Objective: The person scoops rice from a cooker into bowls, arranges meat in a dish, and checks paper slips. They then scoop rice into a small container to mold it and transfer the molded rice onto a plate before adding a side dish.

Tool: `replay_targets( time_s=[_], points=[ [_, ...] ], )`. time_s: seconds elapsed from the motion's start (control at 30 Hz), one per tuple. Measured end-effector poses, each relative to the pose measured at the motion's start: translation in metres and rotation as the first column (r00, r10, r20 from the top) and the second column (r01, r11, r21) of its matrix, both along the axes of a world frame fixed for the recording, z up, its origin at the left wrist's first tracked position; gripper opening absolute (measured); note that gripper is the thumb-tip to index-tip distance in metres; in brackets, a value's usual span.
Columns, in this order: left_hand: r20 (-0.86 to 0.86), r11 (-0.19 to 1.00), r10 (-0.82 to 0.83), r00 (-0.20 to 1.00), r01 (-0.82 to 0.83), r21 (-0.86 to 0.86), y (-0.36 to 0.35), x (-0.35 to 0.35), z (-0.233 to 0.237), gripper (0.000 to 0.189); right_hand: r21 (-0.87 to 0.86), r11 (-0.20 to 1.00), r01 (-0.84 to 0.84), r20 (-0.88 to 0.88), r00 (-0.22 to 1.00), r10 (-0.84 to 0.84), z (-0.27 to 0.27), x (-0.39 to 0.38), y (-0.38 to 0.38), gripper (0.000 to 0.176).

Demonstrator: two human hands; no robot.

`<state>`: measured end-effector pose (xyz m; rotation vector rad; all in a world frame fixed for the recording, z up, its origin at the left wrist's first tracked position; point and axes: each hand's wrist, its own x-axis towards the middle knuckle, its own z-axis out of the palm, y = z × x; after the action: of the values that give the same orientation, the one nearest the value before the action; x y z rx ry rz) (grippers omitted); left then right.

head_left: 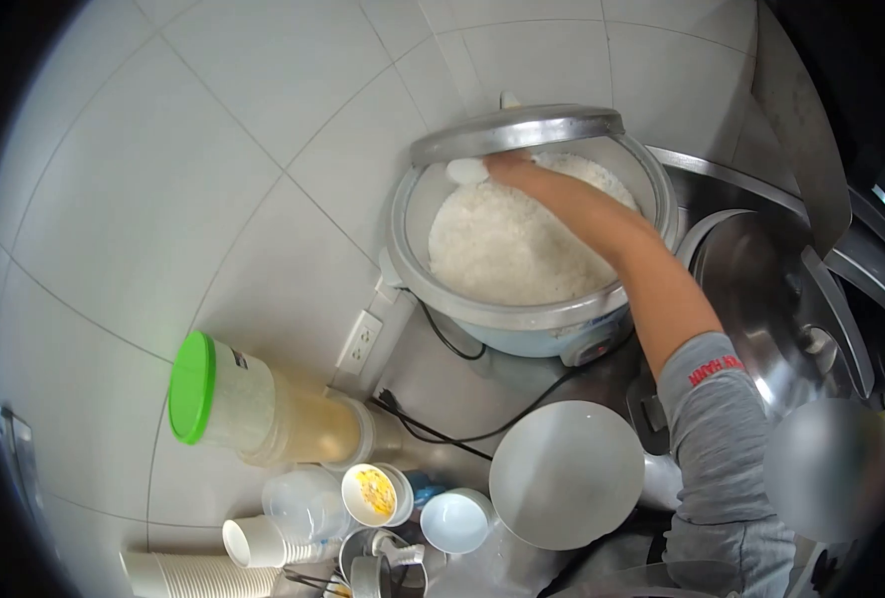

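My right arm, in a grey sleeve, reaches up from the lower right into a large rice cooker (532, 317). White cooked rice (517, 244) is heaped in its pot. Near the back rim my right hand (510, 165) is closed on what looks like a white rice paddle (467, 171). The paddle's rounded end shows just left of the hand, above the rice; its other end is hidden. The metal lid (517, 132) is tilted over the back of the cooker and partly covers my fingers. My left hand is out of view.
A large white bowl (567, 478) and a smaller bowl (455, 521) stand in front. Green-lidded container (193, 389), stacked cups (198, 576) and a cup with yellow food (373, 493) are left. A wall outlet (361, 341), black cord (433, 437) and metal pans (761, 289) surround the cooker.
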<state>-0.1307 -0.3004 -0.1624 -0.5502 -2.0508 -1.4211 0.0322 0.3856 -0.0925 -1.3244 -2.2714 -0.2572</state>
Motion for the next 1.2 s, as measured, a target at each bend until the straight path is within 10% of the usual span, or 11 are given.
replay_targets(
  time_s=[0.07, 0.37, 0.5, 0.7, 1.0, 1.1, 1.2],
  points=[
    [-0.008, 1.0, -0.007, 1.0, 0.007, -0.001, 0.001, 0.0, 0.0, 0.029, -0.083, 0.987, -0.138, 0.375, 0.913, 0.159, 0.022, -0.012, -0.027, 0.019],
    [-0.001, 1.0, -0.008, 1.0, 0.008, -0.009, 0.0, 0.001, -0.001, 0.029, -0.239, 0.9, -0.365, 0.609, 0.665, 0.431, 0.064, 0.034, -0.15, 0.017],
    [-0.014, 1.0, -0.001, 1.0, 0.002, 0.002, 0.001, -0.001, -0.003, 0.028, -0.38, 0.813, -0.441, 0.443, 0.685, 0.579, 0.078, 0.059, -0.183, 0.02],
    [-0.05, 1.0, -0.013, 0.999, 0.014, 0.028, -0.002, 0.001, -0.008, 0.028, -0.108, 0.952, -0.287, 0.31, 0.9, 0.306, 0.03, -0.001, -0.082, 0.018],
    [-0.09, 1.0, 0.002, 0.996, 0.0, 0.025, -0.027, -0.001, -0.015, 0.027, -0.163, 0.787, -0.595, 0.658, 0.529, 0.536, 0.058, 0.046, -0.187, 0.015],
    [-0.106, 0.999, 0.026, 0.994, -0.023, 0.031, -0.029, -0.003, -0.018, 0.027, -0.384, 0.761, -0.523, 0.514, 0.564, 0.646, 0.093, 0.078, -0.187, 0.019],
    [-0.1, 0.998, 0.049, 0.994, -0.045, 0.037, -0.028, -0.002, -0.018, 0.028, -0.328, 0.89, -0.318, 0.284, 0.865, 0.413, 0.074, 0.084, -0.136, 0.02]
  ],
)
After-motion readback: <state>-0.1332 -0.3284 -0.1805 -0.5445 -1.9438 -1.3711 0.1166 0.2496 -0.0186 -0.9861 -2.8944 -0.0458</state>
